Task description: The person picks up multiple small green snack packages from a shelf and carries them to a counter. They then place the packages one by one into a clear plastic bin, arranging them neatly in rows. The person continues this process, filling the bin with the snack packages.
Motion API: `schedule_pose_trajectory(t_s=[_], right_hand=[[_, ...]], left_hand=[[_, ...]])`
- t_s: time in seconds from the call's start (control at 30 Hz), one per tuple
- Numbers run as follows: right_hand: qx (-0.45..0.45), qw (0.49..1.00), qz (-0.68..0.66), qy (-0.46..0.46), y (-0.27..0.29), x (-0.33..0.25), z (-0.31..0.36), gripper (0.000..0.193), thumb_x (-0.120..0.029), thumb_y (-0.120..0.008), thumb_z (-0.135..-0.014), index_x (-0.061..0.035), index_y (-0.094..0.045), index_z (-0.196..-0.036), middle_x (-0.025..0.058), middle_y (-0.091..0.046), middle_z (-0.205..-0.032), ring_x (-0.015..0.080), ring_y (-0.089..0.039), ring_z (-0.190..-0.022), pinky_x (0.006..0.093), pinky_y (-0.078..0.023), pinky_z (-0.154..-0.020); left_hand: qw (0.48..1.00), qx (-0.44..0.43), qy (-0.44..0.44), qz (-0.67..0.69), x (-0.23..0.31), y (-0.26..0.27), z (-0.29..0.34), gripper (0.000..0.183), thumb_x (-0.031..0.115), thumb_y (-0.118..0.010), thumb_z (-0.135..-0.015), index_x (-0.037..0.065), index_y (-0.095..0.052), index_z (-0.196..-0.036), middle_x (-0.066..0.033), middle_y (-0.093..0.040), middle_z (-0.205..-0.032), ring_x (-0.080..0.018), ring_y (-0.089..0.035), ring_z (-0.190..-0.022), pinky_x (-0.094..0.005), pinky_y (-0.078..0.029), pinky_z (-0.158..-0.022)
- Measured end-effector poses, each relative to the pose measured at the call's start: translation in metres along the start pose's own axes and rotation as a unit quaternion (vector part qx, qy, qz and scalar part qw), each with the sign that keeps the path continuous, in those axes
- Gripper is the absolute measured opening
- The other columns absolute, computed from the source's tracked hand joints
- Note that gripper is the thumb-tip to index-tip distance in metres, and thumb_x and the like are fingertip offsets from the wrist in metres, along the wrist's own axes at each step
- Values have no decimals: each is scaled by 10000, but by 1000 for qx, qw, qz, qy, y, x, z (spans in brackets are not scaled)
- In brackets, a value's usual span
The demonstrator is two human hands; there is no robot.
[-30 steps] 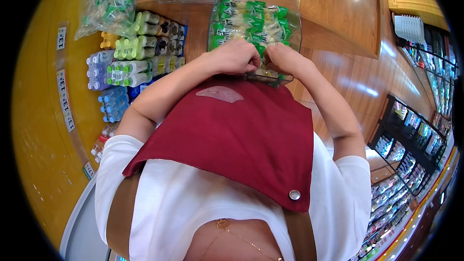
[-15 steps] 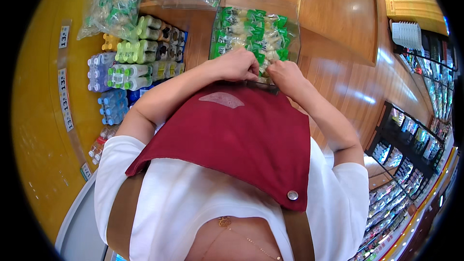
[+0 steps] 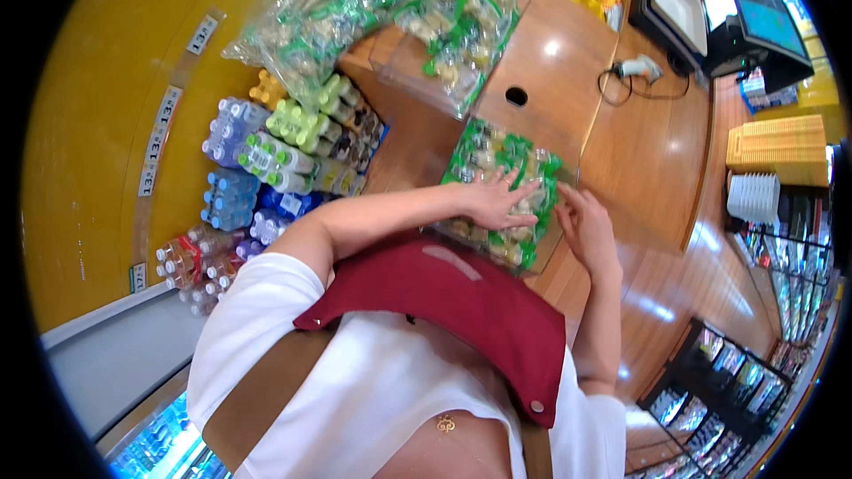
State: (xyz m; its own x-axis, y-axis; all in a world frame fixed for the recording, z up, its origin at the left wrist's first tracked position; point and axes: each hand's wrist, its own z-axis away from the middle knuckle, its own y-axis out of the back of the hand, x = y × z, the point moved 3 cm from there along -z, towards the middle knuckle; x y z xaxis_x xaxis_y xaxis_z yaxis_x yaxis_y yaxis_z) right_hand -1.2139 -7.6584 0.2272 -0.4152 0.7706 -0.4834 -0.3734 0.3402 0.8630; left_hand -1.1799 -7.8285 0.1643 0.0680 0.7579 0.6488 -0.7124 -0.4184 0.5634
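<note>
My left hand (image 3: 503, 202) lies flat, fingers spread, on rows of small green-and-clear packets (image 3: 486, 149) with pale contents. These packets fill a clear plastic box (image 3: 552, 253) close against my red apron. At the box's right side, my right hand (image 3: 586, 223) is held with its fingers loosely bent and apart, nothing visible in them. Whether its fingertips touch the box wall or a packet, I cannot tell. Farther off stands a second clear box (image 3: 408, 80) with looser packets (image 3: 466, 27) of the same kind. Beside it rests a large clear bag (image 3: 333, 9) full of them.
Shrink-wrapped drink bottles (image 3: 306, 129) are stacked left of the wooden counter (image 3: 555, 93). A handheld scanner (image 3: 641, 68) with a black cable lies on the counter at right, near a screen (image 3: 768, 18). Yellow baskets (image 3: 777, 151) stand farther right.
My view has turned, and the boxes appear farther right. My left hand has gone from curled at the near edge to flat on the packets. My right hand has moved to the box's right side.
</note>
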Motion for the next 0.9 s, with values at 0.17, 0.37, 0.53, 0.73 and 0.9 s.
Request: schedule_pose_trajectory(t_s=[0.17,0.37,0.53,0.73,0.9], right_hand=[[15,999,-1,-28,5,9,2,333,-114,-603,-829,-74,-564,-1156,128,-568,-812,271,-582,-724,362,-471,-670],[9,1000,-21,-15,5,9,-2,358,-130,-596,-830,-91,-542,-1182,131,-551,-814,304,-579,-739,399,-470,-664],[10,999,-27,-26,3,11,-9,341,-138,-598,-828,-100,-550,-1163,129,-547,-810,313,-579,-730,402,-473,-652],[-8,999,14,-36,-5,23,-13,309,-156,-591,-833,-108,-556,-1136,125,-557,-846,319,-589,-753,401,-486,-657],[-51,994,93,-15,-11,13,-35,303,-190,-597,-826,-119,-563,-1118,126,-584,-910,317,-603,-832,413,-499,-698]], left_hand=[[931,343,-103,69,-41,112,-14,545,287,-558,-852,81,-384,-1325,-173,-368,-1362,-339,-414,-1210,-392,-343,-1016],[834,533,68,-128,-126,237,-48,629,76,-557,-757,74,-333,-1344,-206,-370,-1330,-382,-433,-1159,-410,-386,-971],[866,384,255,-196,-175,275,-73,598,98,-620,-722,128,-397,-1276,-140,-411,-1287,-287,-429,-1195,-517,-367,-943],[886,375,172,-213,-196,268,-63,531,196,-707,-710,265,-492,-1191,-53,-427,-1261,-233,-448,-1169,-491,-365,-884],[879,374,204,-216,-196,259,-62,594,229,-719,-728,314,-464,-1257,-21,-440,-1281,-223,-412,-1200,-488,-334,-905]])
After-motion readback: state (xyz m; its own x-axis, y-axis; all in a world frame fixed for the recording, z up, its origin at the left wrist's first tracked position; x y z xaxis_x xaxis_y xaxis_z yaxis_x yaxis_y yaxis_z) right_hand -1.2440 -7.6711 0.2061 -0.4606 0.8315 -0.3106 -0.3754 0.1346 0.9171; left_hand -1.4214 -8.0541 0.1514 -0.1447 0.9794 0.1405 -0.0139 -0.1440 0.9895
